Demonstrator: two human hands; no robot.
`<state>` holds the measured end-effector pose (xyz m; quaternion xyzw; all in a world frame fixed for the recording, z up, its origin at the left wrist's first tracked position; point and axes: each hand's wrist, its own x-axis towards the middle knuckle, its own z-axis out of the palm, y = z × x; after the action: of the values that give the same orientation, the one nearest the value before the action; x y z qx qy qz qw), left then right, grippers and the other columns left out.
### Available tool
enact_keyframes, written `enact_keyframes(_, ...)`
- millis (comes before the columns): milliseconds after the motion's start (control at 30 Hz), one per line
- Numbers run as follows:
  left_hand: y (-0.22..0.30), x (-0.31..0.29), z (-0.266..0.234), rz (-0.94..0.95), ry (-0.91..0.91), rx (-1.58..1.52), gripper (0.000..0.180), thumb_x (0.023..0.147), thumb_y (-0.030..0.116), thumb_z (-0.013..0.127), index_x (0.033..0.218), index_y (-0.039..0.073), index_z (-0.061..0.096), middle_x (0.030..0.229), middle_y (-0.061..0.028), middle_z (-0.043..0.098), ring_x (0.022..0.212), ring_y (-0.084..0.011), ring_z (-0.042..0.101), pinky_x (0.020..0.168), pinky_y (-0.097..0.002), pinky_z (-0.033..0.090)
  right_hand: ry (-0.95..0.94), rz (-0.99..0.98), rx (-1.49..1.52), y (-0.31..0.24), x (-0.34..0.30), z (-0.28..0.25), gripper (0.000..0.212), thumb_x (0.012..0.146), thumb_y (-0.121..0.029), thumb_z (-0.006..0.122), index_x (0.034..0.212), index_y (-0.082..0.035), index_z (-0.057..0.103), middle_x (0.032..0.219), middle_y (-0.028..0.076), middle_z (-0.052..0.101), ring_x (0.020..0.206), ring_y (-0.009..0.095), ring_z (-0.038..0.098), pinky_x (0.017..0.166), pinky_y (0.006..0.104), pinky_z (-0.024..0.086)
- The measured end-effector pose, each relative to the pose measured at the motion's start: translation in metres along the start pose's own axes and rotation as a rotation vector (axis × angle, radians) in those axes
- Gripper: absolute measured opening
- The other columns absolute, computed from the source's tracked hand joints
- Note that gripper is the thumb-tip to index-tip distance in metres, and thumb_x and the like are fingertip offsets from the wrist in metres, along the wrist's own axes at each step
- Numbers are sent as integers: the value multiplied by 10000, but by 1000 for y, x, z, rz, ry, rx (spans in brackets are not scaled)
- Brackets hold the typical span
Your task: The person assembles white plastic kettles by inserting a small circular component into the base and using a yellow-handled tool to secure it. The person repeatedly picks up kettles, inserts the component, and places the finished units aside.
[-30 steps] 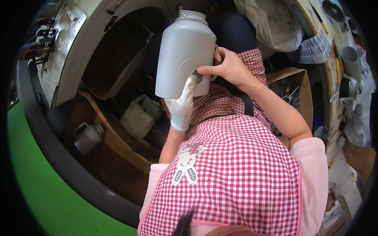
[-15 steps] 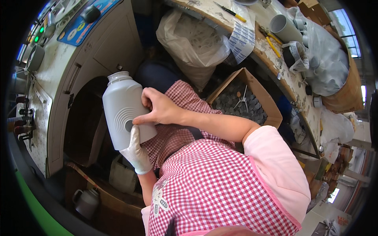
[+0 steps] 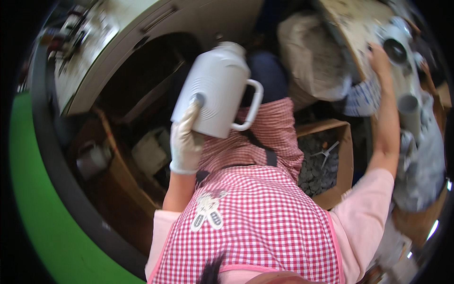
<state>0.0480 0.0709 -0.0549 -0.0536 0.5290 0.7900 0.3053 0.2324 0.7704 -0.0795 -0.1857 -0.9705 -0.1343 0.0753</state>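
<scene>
A pale grey plastic jug body (image 3: 218, 87) with a side handle and a ringed pattern is tilted above my lap. My left hand (image 3: 187, 142), in a white glove, grips it from below, with the thumb on its ringed side. A small dark grey disc (image 3: 199, 99) sits at the centre of those rings, at the thumb tip. My bare right hand (image 3: 378, 59) is stretched out over the bench at the upper right, beside a grey ring-shaped part (image 3: 395, 51). Blur hides whether its fingers hold anything.
A cardboard box (image 3: 341, 182) of grey discs, with a white three-armed piece on top, stands right of my lap. Behind it is a big pale sack (image 3: 307, 57). A worn bench (image 3: 347, 23) runs along the right; a grey cabinet (image 3: 203, 19) stands at the upper left.
My right hand has left the jug and reached far right to the bench. The view has turned, so the jug sits further right and its handle now shows. My left hand still holds it.
</scene>
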Motion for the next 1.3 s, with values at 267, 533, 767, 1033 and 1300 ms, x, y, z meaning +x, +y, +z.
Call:
enact_keyframes(267,22,-15,17,-103,-119,-243,346,1033,200,605,1279,-42,621,1132,-133,727,1027,-184,715,813,-285,593,-87,607,1857,-243,5,-145,417,1083,-324,565,1315,15,637,749,-42,562,549,16,464,467,158,330)
enact_keyframes(533,31,-17,31,-84,-64,-87,330,1078,177,538,1292,-65,606,1099,-153,745,1037,-213,748,909,-341,632,-192,-327,1226,-465,-51,-217,431,974,18,630,1389,-95,649,982,134,725,780,217,697,679,302,558)
enact_keyframes(767,29,-20,28,-64,-65,-31,380,1076,210,556,1330,-72,570,1177,-181,715,1015,-232,753,864,-380,648,-134,-351,1047,-474,-59,-215,479,949,30,639,1405,-119,640,843,131,658,660,231,645,603,329,532)
enact_keyframes(1033,27,-25,26,-77,-82,15,416,1062,253,589,1346,-51,561,1176,-173,703,988,-229,747,855,-379,643,-69,-343,862,-483,-67,-227,537,908,48,644,1413,-136,631,771,116,579,612,233,596,579,351,498)
enact_keyframes(1300,6,-24,36,89,-59,392,383,1080,209,536,1330,-77,590,1176,-125,685,997,-159,663,850,-292,542,-103,-347,399,-503,-83,-232,596,826,24,643,1412,-76,611,811,90,609,650,234,664,578,339,526)
